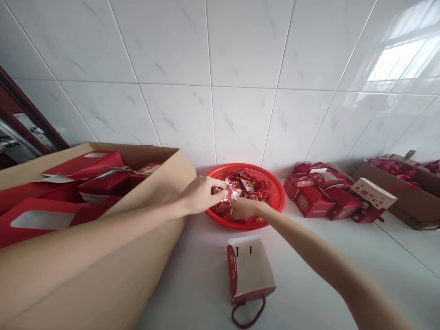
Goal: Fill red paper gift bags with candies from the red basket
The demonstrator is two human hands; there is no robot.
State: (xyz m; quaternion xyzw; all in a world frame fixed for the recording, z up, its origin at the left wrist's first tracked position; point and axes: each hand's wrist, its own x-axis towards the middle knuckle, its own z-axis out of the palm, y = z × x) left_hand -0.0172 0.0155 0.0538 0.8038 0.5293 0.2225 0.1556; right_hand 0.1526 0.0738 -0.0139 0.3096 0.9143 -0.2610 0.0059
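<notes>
Wrapped candies [246,184] in red and gold fill part of a red plastic basket [277,185] by the wall. Over its left side, my left hand [201,195] is closed on a few wrapped candies [231,192]. My right hand [242,208] reaches down into the basket just below them; its fingers are among the sweets and mostly hidden, so their grip does not show. In front of the basket lies an open red gift box [252,270] with a white inside and a dark red cord handle [248,321].
A large cardboard carton [168,201] with red boxes [103,167] stands at the left. Several closed red gift boxes [311,201] are grouped to the right of the basket. Farther right is another cardboard box [409,206] holding dark red ribbon-like items [395,169].
</notes>
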